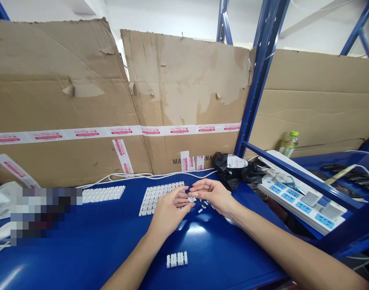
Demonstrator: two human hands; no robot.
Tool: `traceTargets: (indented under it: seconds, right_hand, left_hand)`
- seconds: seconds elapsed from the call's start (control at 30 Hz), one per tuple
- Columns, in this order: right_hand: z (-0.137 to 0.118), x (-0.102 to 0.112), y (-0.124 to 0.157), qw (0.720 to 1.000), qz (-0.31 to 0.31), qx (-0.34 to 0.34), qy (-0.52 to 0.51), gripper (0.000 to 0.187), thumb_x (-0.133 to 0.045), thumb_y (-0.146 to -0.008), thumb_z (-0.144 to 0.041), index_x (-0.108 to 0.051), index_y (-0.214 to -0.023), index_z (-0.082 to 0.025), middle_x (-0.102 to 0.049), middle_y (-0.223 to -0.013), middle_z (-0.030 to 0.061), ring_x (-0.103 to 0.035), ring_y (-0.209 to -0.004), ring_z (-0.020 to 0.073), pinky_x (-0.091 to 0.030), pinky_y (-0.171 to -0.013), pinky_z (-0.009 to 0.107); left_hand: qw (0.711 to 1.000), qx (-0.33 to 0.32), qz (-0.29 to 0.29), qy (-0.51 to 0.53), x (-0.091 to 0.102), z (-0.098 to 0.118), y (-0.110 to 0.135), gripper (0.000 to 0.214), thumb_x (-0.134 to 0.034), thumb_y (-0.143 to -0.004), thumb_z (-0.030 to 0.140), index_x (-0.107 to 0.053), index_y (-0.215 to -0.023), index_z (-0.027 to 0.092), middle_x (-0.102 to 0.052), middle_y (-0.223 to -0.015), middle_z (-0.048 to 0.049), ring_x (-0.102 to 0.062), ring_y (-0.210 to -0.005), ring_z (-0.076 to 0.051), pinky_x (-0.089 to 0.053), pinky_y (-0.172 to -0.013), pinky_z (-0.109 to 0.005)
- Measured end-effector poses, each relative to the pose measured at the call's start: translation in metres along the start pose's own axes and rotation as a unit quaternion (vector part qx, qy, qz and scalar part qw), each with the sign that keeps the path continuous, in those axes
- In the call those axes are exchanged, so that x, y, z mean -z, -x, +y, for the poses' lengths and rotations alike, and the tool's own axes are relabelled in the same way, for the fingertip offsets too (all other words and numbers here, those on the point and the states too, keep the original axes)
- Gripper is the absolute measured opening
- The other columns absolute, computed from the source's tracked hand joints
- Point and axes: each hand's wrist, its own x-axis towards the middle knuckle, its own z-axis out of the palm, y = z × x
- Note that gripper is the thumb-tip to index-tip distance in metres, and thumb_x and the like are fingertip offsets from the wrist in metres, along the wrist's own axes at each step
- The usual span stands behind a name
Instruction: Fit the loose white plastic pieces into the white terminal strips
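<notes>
Between curled fingers, a white piece

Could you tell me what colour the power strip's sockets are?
The power strip's sockets are blue on white, clearest in the head view.

Plastic strip behind the left hand

A small white plastic piece is held between the curled fingers of the left hand and the right hand, above a glossy blue desk. Tiny white plastic pieces are scattered just beside them. A white rectangular block of plastic parts is laid behind the left hand, and a short row of white plastic blocks lies nearer the person. A white power strip with blue sockets is placed on the right.
</notes>
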Motion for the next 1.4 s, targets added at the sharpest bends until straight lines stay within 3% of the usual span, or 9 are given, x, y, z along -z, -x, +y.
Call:
traceTargets:
  seconds: [0.3,0.63,0.8,0.9,0.97,1.07,1.2,1.3,1.4]
  right_hand:
    - [0.002,-0.006,0.002,1.0,-0.005,0.017,0.015,0.045,-0.099,-0.066,-0.036,-0.075,-0.1,-0.018,-0.083,-0.108,0.0105,-0.079,-0.107,0.028,-0.062,-0.1,0.043]
    - [0.013,-0.011,0.001,0.998,0.003,0.064,0.008,0.049,-0.098,-0.069,-0.034,-0.072,-0.109,-0.02,-0.08,-0.111,0.0097,-0.079,-0.106,0.0278,-0.065,-0.093,0.041]
    - [0.008,-0.009,-0.001,0.998,0.002,0.064,0.02,0.051,-0.097,-0.069,-0.036,-0.073,-0.112,-0.02,-0.08,-0.115,0.0106,-0.075,-0.115,0.0296,-0.063,-0.096,0.044]
    - [0.002,0.0,-0.002,0.996,0.009,0.064,0.056,0.043,-0.09,-0.08,-0.043,-0.074,-0.111,-0.019,-0.08,-0.117,0.0114,-0.076,-0.113,0.0275,-0.057,-0.106,0.045]
    - [-0.003,0.01,-0.003,0.991,-0.015,0.062,0.115,0.037,-0.083,-0.087,-0.046,-0.075,-0.109,-0.018,-0.081,-0.111,0.0114,-0.078,-0.108,0.027,-0.057,-0.103,0.044]
    - [-0.009,0.021,0.0,0.963,-0.064,0.072,0.25,0.025,-0.074,-0.094,-0.04,-0.076,-0.105,-0.017,-0.082,-0.1,0.0098,-0.079,-0.095,0.0257,-0.061,-0.087,0.039]
    - [-0.012,0.025,0.006,0.896,-0.118,0.132,0.407,0.015,-0.065,-0.098,-0.024,-0.077,-0.106,-0.02,-0.081,-0.1,0.0065,-0.076,-0.09,0.0219,-0.059,-0.081,0.033]
    - [-0.013,0.021,0.008,0.861,-0.13,0.176,0.459,0.016,-0.065,-0.098,-0.021,-0.078,-0.107,-0.021,-0.08,-0.103,0.006,-0.075,-0.091,0.0209,-0.058,-0.083,0.032]
    - [-0.015,0.019,0.009,0.85,-0.123,0.198,0.472,0.016,-0.065,-0.099,-0.023,-0.078,-0.109,-0.021,-0.079,-0.105,0.0063,-0.075,-0.093,0.0209,-0.058,-0.086,0.032]
  left_hand:
    - [0.999,0.015,-0.017,0.029,-0.002,0.008,0.003,0.048,-0.084,-0.075,0.016,-0.072,-0.121,0.023,-0.085,-0.099,-0.0035,-0.084,-0.089,-0.024,-0.07,-0.089,-0.04]
    - [0.996,0.034,0.016,0.078,-0.007,0.008,0.002,0.048,-0.083,-0.076,0.017,-0.071,-0.123,0.021,-0.085,-0.095,-0.0044,-0.084,-0.086,-0.025,-0.07,-0.086,-0.04]
    - [1.0,0.011,-0.01,0.021,-0.002,0.01,0.001,0.042,-0.079,-0.083,0.023,-0.075,-0.125,0.024,-0.084,-0.1,-0.0035,-0.082,-0.091,-0.023,-0.068,-0.09,-0.039]
    - [0.996,-0.028,-0.047,-0.07,0.007,0.021,0.008,0.022,-0.072,-0.09,0.028,-0.081,-0.111,0.027,-0.081,-0.109,-0.0036,-0.08,-0.09,-0.022,-0.065,-0.087,-0.039]
    - [0.986,-0.041,-0.082,-0.142,0.013,0.031,0.02,0.016,-0.071,-0.091,0.028,-0.081,-0.103,0.029,-0.081,-0.108,-0.0019,-0.076,-0.09,-0.023,-0.062,-0.085,-0.039]
    - [0.972,-0.027,-0.133,-0.193,0.017,0.043,0.047,0.013,-0.071,-0.09,0.025,-0.079,-0.1,0.03,-0.08,-0.105,-0.0006,-0.073,-0.097,-0.024,-0.057,-0.089,-0.039]
    - [0.959,0.009,-0.178,-0.218,0.014,0.045,0.079,0.014,-0.073,-0.089,0.023,-0.078,-0.1,0.03,-0.079,-0.108,-0.0012,-0.069,-0.108,-0.027,-0.05,-0.101,-0.042]
    - [0.953,0.032,-0.195,-0.228,0.012,0.043,0.088,0.016,-0.073,-0.089,0.021,-0.077,-0.101,0.031,-0.079,-0.109,-0.0005,-0.068,-0.111,-0.028,-0.046,-0.105,-0.045]
    - [0.951,0.033,-0.203,-0.232,0.012,0.042,0.089,0.019,-0.071,-0.09,0.019,-0.076,-0.104,0.031,-0.078,-0.112,-0.0003,-0.067,-0.112,-0.027,-0.045,-0.106,-0.045]
